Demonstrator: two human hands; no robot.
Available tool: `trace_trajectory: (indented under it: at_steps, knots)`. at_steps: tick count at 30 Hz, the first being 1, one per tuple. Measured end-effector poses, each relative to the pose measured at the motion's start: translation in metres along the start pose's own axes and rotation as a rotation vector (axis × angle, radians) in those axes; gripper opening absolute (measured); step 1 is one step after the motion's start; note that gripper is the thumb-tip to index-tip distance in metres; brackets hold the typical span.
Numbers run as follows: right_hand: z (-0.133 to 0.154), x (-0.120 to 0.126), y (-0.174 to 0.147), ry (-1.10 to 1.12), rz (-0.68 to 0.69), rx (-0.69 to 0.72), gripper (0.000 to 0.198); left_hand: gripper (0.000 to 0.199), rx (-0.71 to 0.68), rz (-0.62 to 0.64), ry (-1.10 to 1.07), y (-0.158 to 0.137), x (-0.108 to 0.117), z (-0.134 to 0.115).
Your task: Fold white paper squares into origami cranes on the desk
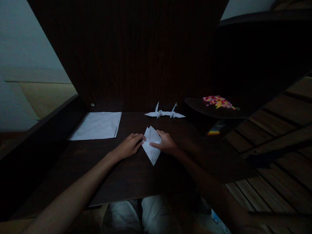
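A white sheet of origami paper (153, 152), folded into a long diamond with a crease down its middle, lies at the centre of the dark desk. From its left edge my left hand (131, 145) pinches the paper between thumb and fingers. My right hand (165, 142) grips the right edge, its thumb across the front and its fingers behind. Two split points show at the diamond's far end. Beyond it, against the back panel, stand two folded white paper cranes (159, 113) with raised necks, side by side and touching or overlapping.
A stack of white paper (99, 125) lies at the back left, beside the raised side board (48, 130). On a rounded shelf (195, 105) at the right sits a pile of small pink, red and yellow pieces (220, 102). Below that shelf a yellow-edged item (214, 133) shows.
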State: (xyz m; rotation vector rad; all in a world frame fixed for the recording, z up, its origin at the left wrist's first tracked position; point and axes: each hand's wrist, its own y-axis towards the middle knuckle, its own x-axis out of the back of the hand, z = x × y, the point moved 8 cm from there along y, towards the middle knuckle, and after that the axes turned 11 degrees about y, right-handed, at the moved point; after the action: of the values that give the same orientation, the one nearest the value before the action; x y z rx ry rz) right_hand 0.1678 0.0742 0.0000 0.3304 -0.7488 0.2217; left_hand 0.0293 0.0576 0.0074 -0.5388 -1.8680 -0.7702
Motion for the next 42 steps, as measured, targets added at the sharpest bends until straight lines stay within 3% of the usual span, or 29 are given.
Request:
trace_trajectory:
  at_steps: [14,17,23,31,42]
  knots:
    - [-0.002,0.003,0.001,0.263,-0.035,-0.017,0.024,0.037,-0.002,-0.013,0.020,-0.001,0.000,-0.002]
    - [-0.007,0.004,0.003,0.377,-0.084,-0.055,0.025,0.049,-0.006,-0.008,0.038,-0.001,-0.001,-0.006]
    - [-0.015,-0.002,0.005,0.671,-0.092,-0.128,0.025,0.049,-0.013,-0.024,0.047,-0.001,0.000,-0.010]
    - [-0.015,-0.005,0.006,0.687,-0.068,-0.105,0.026,0.039,0.034,-0.101,0.030,0.000,0.006,0.000]
    - [-0.019,0.000,0.004,0.563,-0.048,-0.125,0.027,0.031,0.056,-0.064,0.012,-0.001,0.006,0.002]
